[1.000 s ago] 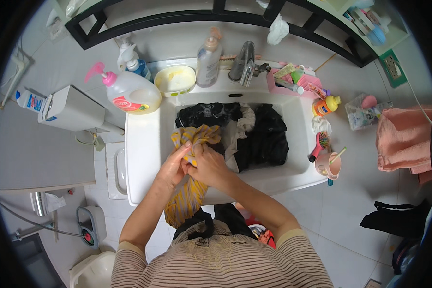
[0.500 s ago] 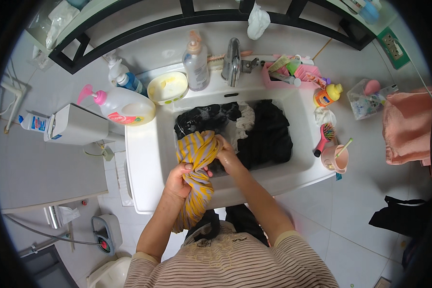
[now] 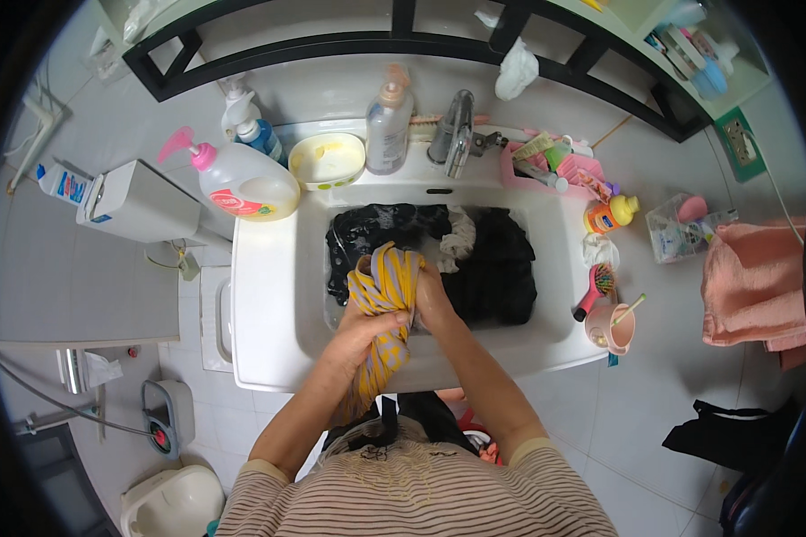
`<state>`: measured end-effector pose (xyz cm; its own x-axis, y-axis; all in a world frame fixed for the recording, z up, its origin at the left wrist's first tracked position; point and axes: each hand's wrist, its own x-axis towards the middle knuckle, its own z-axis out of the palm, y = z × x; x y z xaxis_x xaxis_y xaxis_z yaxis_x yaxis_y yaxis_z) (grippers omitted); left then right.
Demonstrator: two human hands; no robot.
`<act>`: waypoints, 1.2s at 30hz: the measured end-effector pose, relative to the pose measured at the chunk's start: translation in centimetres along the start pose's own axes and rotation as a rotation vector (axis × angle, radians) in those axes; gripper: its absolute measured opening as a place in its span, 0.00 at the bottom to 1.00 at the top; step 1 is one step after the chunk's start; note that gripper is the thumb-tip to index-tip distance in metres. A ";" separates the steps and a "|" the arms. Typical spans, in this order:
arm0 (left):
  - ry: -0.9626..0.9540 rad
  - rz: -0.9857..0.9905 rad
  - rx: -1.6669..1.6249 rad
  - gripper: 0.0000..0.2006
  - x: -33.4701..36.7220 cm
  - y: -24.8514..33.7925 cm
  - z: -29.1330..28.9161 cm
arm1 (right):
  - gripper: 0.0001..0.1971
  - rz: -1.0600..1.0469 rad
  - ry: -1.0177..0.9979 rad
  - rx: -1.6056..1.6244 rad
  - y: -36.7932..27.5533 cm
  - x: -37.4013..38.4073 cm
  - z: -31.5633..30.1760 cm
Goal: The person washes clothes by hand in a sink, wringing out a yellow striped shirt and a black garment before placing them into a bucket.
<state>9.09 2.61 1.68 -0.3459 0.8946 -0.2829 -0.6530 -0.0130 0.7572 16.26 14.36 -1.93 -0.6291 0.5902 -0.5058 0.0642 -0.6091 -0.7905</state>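
A yellow and grey striped cloth (image 3: pixel 385 282), twisted into a thick rope, is between my hands over the front of the white sink (image 3: pixel 269 313). Lower down, my left hand (image 3: pixel 373 329) is closed round the twist, thumb across it. My right hand (image 3: pixel 428 300) grips the upper bunched part from its right side; some of its fingers are hidden behind the cloth. The cloth's tail hangs over the sink's front edge toward my body. In the basin, black garments (image 3: pixel 493 268) lie in soapy water with a crumpled whitish cloth (image 3: pixel 458 240) between them.
The faucet (image 3: pixel 458 134) stands behind the basin. A pump bottle (image 3: pixel 390 125), a soap dish (image 3: pixel 327 161) and a large detergent bottle (image 3: pixel 246 183) line the left rim. On the right are a pink basket (image 3: pixel 546 170), a hairbrush (image 3: pixel 595 291) and a pink cup (image 3: pixel 609 328).
The striped cloth is bunched tighter, and my hands have come closer together on it. My right hand has turned and moved lower. The whole view has shifted slightly.
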 end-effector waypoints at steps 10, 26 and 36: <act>-0.006 -0.426 -0.297 0.21 0.9 1.2 -1.8 | 0.38 -0.179 -0.555 0.342 -2.1 -0.3 -1.1; -0.190 -0.238 -0.050 0.24 1.7 0.9 0.0 | 0.06 -0.197 -0.417 -0.362 -5.6 1.5 1.2; 0.125 -0.110 0.578 0.21 5.2 0.1 -0.3 | 0.07 -0.468 -0.051 -0.932 -4.8 4.3 3.4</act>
<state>7.04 7.11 0.11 -0.3966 0.8169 -0.4188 -0.2297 0.3533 0.9069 10.63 18.00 0.90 -0.7760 0.6253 -0.0826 0.3645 0.3376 -0.8678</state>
